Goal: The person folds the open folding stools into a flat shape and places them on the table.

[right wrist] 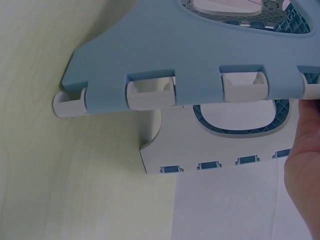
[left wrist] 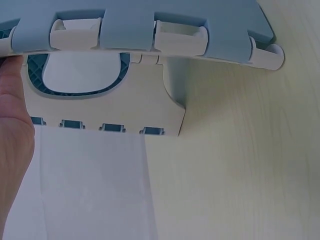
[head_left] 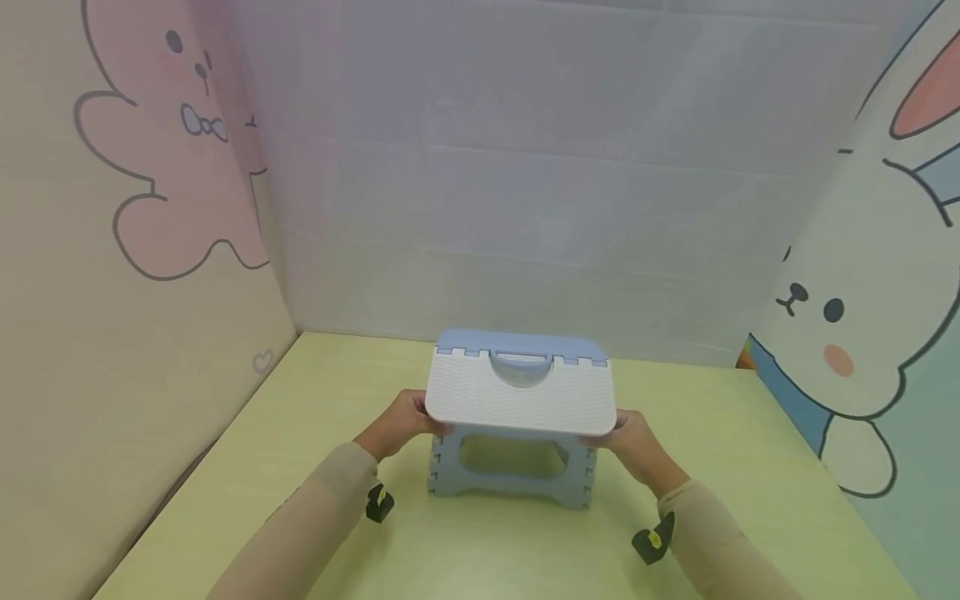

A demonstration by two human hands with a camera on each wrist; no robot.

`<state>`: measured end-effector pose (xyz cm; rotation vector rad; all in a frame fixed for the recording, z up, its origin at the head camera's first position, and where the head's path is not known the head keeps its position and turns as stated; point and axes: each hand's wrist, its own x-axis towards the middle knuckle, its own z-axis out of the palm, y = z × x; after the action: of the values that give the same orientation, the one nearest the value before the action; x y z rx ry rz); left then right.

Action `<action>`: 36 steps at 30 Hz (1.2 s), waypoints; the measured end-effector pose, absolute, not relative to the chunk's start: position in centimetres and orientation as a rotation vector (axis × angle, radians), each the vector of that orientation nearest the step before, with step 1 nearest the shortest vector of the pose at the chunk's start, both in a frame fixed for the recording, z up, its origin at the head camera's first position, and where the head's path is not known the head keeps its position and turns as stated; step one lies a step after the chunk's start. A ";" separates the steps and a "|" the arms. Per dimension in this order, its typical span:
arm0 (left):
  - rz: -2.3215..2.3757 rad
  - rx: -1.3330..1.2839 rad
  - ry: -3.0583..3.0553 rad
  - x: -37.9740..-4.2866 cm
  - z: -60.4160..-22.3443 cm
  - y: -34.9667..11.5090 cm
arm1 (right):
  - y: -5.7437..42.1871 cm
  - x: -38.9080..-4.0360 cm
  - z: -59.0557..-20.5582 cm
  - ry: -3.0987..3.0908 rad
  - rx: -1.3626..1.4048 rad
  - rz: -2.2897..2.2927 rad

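A folding step stool (head_left: 480, 396) with a white and light-blue top stands on the table in the head view. Its blue carry handle (head_left: 522, 364) lies across the middle of the top, and the blue leg panel (head_left: 502, 483) with a rounded opening faces me. My left hand (head_left: 401, 422) grips the left end under the top's edge. At the opposite end my right hand (head_left: 637, 442) holds on, fingertips partly hidden by the stool. Both wrist views show the stool's hinged side, blue panel (right wrist: 150, 45) and white hinge knuckles, with a hand at the edge.
The pale yellow-green table (head_left: 510, 558) extends around the stool. A whitish wall (head_left: 525, 208) closes off the back. Side panels carry a pink cartoon animal (head_left: 180, 192) on the left and a white rabbit (head_left: 862, 350) on the right.
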<state>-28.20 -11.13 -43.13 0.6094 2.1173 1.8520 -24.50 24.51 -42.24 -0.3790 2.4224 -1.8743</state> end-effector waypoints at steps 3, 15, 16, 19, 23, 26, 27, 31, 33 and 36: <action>1.853 0.619 2.113 -28.2 -43.2 -11.2 | 24.4 -24.5 -42.2 2.419 -0.375 -1.875; 1.830 0.625 2.148 -28.3 -43.1 -11.0 | 24.6 -24.6 -42.4 2.448 -0.398 -1.857; 1.826 0.624 2.153 -28.3 -43.0 -11.0 | 24.6 -24.7 -42.5 2.457 -0.402 -1.850; 1.821 0.615 2.153 -28.2 -42.9 -11.1 | 24.7 -24.7 -42.5 2.465 -0.415 -1.841; 1.830 0.608 2.139 -28.1 -43.0 -11.1 | 24.7 -24.7 -42.6 2.461 -0.421 -1.836; 1.836 0.607 2.135 -28.1 -43.0 -11.1 | 24.7 -24.6 -42.6 2.450 -0.404 -1.848; 1.836 0.605 2.135 -28.1 -43.1 -11.1 | 24.6 -24.6 -42.6 2.448 -0.397 -1.852; 1.833 0.600 2.136 -28.2 -43.1 -11.0 | 24.6 -24.6 -42.6 2.444 -0.396 -1.858; 1.835 0.601 2.135 -28.2 -43.1 -11.0 | 24.6 -24.6 -42.6 2.442 -0.409 -1.861; 1.838 0.606 2.138 -28.2 -43.2 -10.9 | 24.7 -24.6 -42.6 2.442 -0.419 -1.861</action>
<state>-28.23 -10.94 -43.17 0.6061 2.1376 1.8383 -24.64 24.65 -42.57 -0.4186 2.4419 -1.8606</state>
